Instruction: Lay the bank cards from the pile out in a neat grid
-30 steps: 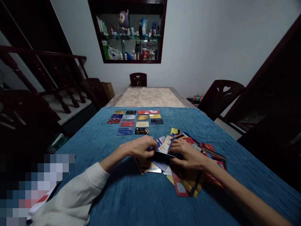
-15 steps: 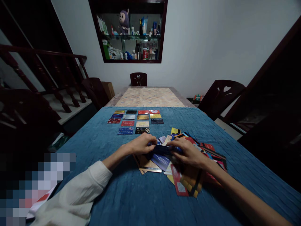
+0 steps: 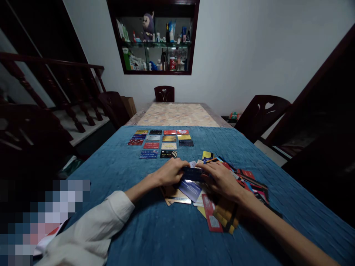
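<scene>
I have the dark blue bank card above the heaped cards, left hand pinching its nine-o'clock end, right hand its three; probably light, stiff, slippery, best gripped by its short edges.

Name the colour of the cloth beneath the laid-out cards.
The cloth is blue, with darker creases; it shows best in the head view.
</scene>
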{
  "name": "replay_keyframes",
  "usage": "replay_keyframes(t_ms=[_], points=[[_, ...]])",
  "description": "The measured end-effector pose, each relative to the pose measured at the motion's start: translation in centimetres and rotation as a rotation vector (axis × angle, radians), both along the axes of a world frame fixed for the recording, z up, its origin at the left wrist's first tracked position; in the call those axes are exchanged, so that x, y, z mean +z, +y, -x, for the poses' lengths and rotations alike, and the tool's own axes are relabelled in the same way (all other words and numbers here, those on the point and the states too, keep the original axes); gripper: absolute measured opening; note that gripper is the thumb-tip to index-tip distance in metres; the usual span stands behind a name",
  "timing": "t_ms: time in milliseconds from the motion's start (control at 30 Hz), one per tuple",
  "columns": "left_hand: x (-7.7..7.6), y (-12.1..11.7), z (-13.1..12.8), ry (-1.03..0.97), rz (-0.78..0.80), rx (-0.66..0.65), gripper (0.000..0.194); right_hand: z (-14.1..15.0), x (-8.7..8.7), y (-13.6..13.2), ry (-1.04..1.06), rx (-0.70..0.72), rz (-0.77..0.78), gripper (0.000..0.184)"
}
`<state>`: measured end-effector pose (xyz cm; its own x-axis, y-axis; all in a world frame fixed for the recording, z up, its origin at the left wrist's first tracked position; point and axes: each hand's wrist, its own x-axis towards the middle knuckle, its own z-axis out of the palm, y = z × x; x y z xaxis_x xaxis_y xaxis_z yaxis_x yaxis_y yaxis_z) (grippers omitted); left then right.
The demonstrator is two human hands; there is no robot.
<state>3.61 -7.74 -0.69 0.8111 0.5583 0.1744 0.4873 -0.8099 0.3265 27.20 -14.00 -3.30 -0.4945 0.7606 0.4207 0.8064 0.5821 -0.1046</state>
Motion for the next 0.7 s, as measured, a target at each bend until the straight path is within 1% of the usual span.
replay_keyframes(t_ms=[100,300,500,600,700], points=[[0.0,0.1,0.0,-0.038,0.014,0.028,0.037,0.2,-0.3,0.0,0.005,-0.007,-0.046,0.039],[0.3,0.3,0.3,-0.107,0.034,0.074,0.034,0.7,-0.4,-0.1,-0.058,-0.006,-0.157,0.042],[0.2,0.6,0.4,-0.129,0.033,0.069,0.034,1.1,-0.9,0.0,-0.102,-0.065,-0.232,0.047],[0.1,0.7,0.5,-0.144,0.029,0.068,0.034,1.2,-1.0,0.1,-0.137,-0.089,-0.263,0.045],[-0.1,0.8,0.4,-0.136,0.027,0.078,0.033,1.2,-0.8,0.1,-0.160,-0.082,-0.282,0.043]])
